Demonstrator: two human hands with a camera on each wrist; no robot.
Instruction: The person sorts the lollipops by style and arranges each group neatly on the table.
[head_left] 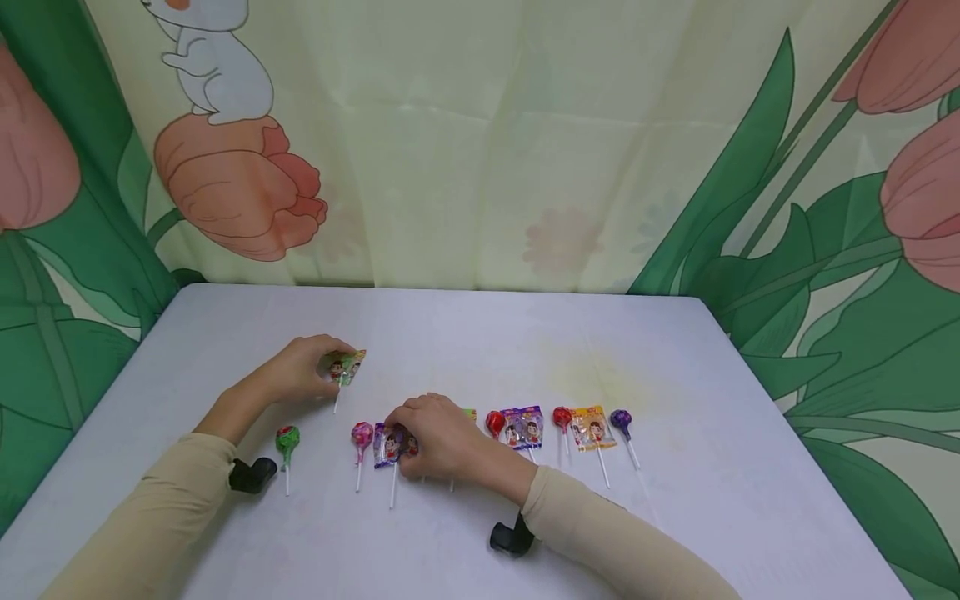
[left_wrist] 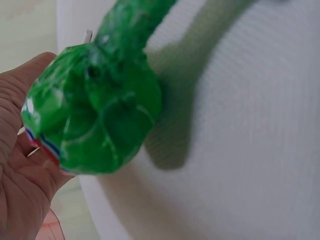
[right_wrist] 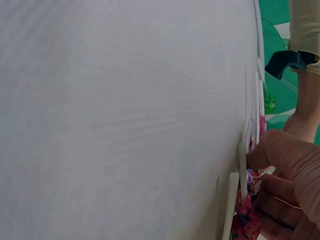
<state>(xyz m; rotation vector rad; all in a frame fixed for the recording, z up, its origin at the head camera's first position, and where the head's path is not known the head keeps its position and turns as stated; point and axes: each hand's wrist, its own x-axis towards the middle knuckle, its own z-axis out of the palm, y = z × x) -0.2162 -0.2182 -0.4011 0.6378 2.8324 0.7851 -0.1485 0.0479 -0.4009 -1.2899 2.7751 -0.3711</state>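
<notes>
My left hand (head_left: 303, 371) holds a lollipop in a flat green-and-orange wrapper (head_left: 348, 367) above the table's left side, its white stick pointing down. A round green lollipop (head_left: 287, 440) lies nearer me; it looms large before that hand in the left wrist view. Over the row of lollipops, my right hand (head_left: 442, 437) has thumb and fingers at the edge of a lollipop in a flat purple wrapper (head_left: 386, 446), seemingly pinching it. Just left lies a round pink lollipop (head_left: 362, 435). Under the right hand, other lollipops are mostly hidden; a green wrapper corner (head_left: 470, 413) peeks out.
Rightward the row continues with a round red lollipop (head_left: 495, 423), a flat purple one (head_left: 522, 427), another red one (head_left: 562, 418), a flat orange one (head_left: 592, 429) and a round purple one (head_left: 621, 419). A patterned curtain (head_left: 465, 167) hangs behind the white table (head_left: 480, 333).
</notes>
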